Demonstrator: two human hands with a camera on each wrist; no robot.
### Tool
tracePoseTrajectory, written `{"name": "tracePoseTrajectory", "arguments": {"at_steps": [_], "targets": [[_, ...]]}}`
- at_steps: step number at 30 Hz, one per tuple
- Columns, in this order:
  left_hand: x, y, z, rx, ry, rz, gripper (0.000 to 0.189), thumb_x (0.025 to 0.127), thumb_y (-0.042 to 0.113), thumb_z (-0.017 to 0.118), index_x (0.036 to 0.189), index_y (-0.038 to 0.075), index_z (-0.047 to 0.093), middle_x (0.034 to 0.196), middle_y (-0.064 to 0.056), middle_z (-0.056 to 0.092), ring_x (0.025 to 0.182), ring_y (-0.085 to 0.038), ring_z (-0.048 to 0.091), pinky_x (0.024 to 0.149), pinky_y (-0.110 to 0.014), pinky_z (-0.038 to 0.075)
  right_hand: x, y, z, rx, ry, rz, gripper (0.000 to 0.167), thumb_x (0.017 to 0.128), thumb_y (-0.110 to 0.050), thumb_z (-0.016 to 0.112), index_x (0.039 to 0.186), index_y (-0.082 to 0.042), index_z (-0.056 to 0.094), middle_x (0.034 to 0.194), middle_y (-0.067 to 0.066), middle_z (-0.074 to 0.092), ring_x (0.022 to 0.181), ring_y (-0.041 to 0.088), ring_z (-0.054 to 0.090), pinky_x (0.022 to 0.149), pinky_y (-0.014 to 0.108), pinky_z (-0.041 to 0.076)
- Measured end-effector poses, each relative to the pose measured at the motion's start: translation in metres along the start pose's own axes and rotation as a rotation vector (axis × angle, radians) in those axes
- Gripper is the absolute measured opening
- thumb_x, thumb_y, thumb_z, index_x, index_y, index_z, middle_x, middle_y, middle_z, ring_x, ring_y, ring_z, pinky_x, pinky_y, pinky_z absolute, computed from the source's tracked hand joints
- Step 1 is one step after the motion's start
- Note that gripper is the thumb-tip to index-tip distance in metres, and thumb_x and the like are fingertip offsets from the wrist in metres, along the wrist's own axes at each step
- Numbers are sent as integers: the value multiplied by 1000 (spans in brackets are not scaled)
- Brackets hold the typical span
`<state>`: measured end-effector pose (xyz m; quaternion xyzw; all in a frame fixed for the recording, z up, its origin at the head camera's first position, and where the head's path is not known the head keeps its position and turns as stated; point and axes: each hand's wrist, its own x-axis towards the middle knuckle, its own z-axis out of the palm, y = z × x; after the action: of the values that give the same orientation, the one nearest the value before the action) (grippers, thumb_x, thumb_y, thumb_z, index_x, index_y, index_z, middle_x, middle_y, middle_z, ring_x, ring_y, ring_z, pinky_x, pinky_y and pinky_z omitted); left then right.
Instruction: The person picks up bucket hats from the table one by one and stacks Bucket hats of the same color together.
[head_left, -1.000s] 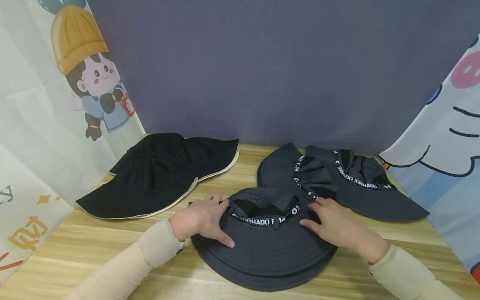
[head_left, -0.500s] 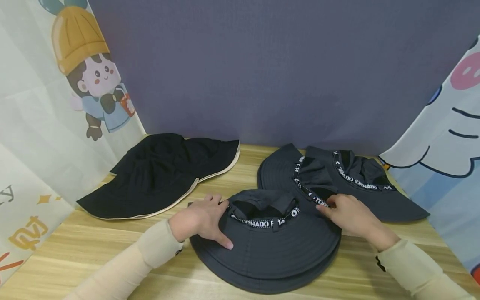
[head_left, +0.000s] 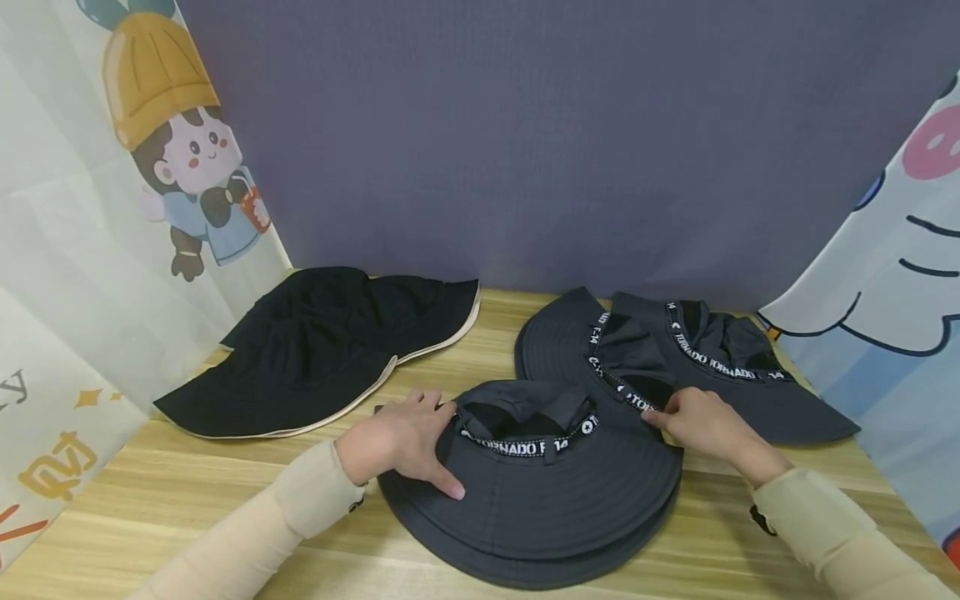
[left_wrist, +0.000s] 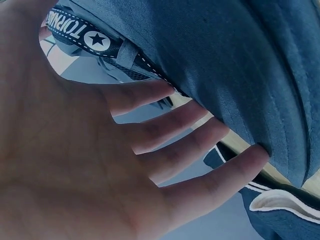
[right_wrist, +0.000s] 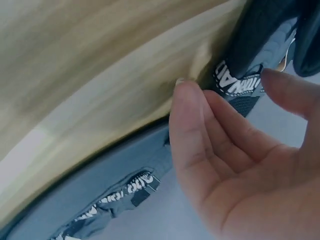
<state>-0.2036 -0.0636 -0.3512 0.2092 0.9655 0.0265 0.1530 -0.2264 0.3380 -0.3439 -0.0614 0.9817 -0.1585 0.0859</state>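
Note:
In the head view, two overlapped dark bucket hats lie flat in front of me. On the left side of the near bucket hat (head_left: pixel 517 508), my left hand (head_left: pixel 401 437) rests with its thumb across the brim. The left wrist view shows the straight fingers (left_wrist: pixel 215 187) touching the brim's edge. My right hand (head_left: pixel 712 433) is at the right end of the lettered band of the second bucket hat (head_left: pixel 551 342). Its fingers (right_wrist: pixel 190 130) are bent, and a gap separates them from the thumb; whether they touch the cloth is unclear.
A third dark bucket hat (head_left: pixel 757 400) with a lettered band lies at the back right. Black hats (head_left: pixel 315 350) with pale edging lie at the back left of the wooden table (head_left: pixel 247 467). A grey curtain (head_left: pixel 525 150) stands behind, printed cloths at both sides.
My right hand has shifted slightly to the right and back, off the near hat's brim, whose right edge now spreads further out. The left hand has hardly moved.

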Motion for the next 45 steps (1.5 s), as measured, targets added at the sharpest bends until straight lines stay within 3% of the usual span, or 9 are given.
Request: {"name": "tracePoseTrajectory", "arguments": {"at_steps": [8, 15, 24, 29, 33, 37, 41, 43, 45], "targets": [[1, 0, 0, 5, -3, 2, 119, 63, 78, 80, 155, 13, 42, 157, -13, 37, 142, -34, 36, 104, -57, 40, 5, 1, 3, 104, -47, 60, 51, 95, -44, 69, 55, -17, 51, 49, -4, 44, 47, 15, 46, 54, 32, 39], [1, -1, 1, 2, -3, 6, 119, 63, 78, 80, 154, 13, 43, 156, -13, 37, 141, -34, 36, 104, -57, 41, 9, 4, 6, 171, -76, 92, 54, 90, -44, 75, 55, -20, 43, 48, -5, 45, 44, 13, 46, 55, 31, 40], [1, -1, 2, 4, 2, 8, 118, 62, 78, 80, 154, 12, 44, 155, -13, 39, 140, -34, 38, 103, -57, 42, 10, 1, 6, 401, -31, 149, 37, 89, -24, 78, 90, -1, 48, 72, 7, 58, 61, 17, 60, 58, 32, 53], [1, -2, 2, 5, 0, 7, 119, 63, 78, 80, 154, 12, 43, 156, -13, 37, 141, -34, 37, 104, -56, 41, 14, 3, 0, 501, -44, 194, 41, 95, -18, 71, 108, 7, 42, 95, 17, 50, 78, 24, 60, 64, 36, 57], [1, -2, 2, 9, 1, 8, 119, 63, 78, 80, 154, 12, 43, 155, -13, 38, 141, -35, 37, 103, -56, 42, 16, 9, -4, 540, -79, 224, 61, 101, -19, 59, 138, 20, 30, 123, 35, 43, 100, 35, 60, 74, 41, 58], [1, -2, 2, 9, 1, 9, 119, 63, 79, 80, 154, 12, 43, 155, -13, 38, 141, -35, 37, 103, -57, 42, 15, 12, -6, 588, -113, 249, 57, 102, -23, 54, 136, 20, 38, 116, 28, 56, 91, 29, 65, 72, 39, 56], [1, -2, 2, 8, 3, 12, 119, 63, 78, 80, 155, 12, 43, 155, -13, 38, 141, -35, 36, 102, -58, 42, 13, 12, -5, 669, -145, 244, 38, 103, -28, 58, 106, 9, 58, 91, 8, 66, 78, 20, 67, 71, 37, 56], [1, -2, 2, 10, 3, 13, 119, 63, 78, 79, 155, 12, 43, 155, -13, 38, 141, -35, 36, 103, -58, 41, 12, 11, -6, 662, -148, 231, 39, 104, -30, 59, 105, 9, 59, 92, 11, 67, 82, 24, 69, 74, 38, 57], [1, -2, 3, 10, 1, 13, 119, 64, 79, 79, 155, 12, 42, 156, -13, 37, 142, -35, 35, 103, -58, 41, 11, 10, -10, 589, -136, 211, 51, 105, -30, 56, 122, 18, 53, 112, 27, 63, 101, 38, 66, 86, 46, 55]]}}
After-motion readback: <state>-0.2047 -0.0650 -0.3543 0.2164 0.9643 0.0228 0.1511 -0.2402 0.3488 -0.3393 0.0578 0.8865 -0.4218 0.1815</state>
